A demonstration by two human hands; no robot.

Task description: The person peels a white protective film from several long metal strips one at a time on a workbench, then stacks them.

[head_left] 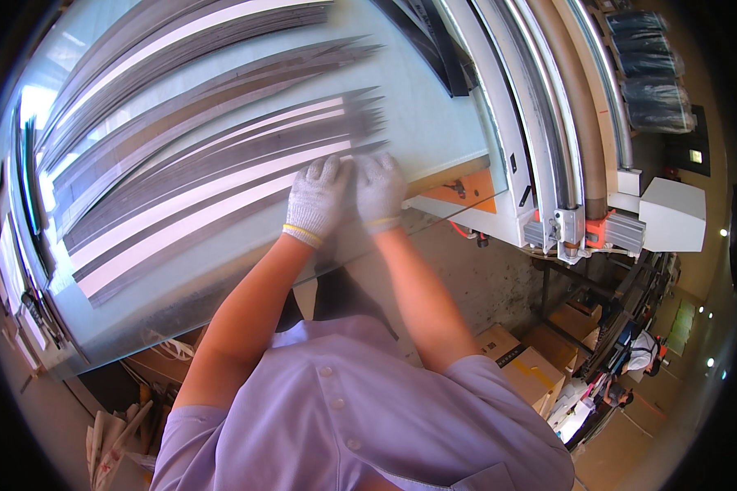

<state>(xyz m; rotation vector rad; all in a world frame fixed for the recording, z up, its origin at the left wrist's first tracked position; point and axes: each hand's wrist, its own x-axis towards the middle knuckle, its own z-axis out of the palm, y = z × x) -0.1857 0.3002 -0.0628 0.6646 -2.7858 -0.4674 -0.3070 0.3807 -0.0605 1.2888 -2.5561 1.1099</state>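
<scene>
Long thin strips, dark grey and white, lie in bundles across a pale glass-like tabletop [434, 131], their right ends uneven. Both my hands wear light grey knitted gloves with yellow cuffs and meet at the right end of the nearest bundle of strips [213, 192]. My left hand [317, 195] has its fingers curled over the ends of these strips. Right beside it, my right hand [380, 190] is closed, fingers bent down and slightly blurred; whatever lies under them is hidden. Farther back are a second bundle [196, 110] and a third bundle of strips [213, 37].
A white machine frame with long metal rails and a roller [577, 123] borders the table on the right. Dark angled bars [434, 49] lie at the far side. Cardboard boxes [532, 372] stand below right; rolled material [110, 446] is below left. Two people [645, 352] are far off.
</scene>
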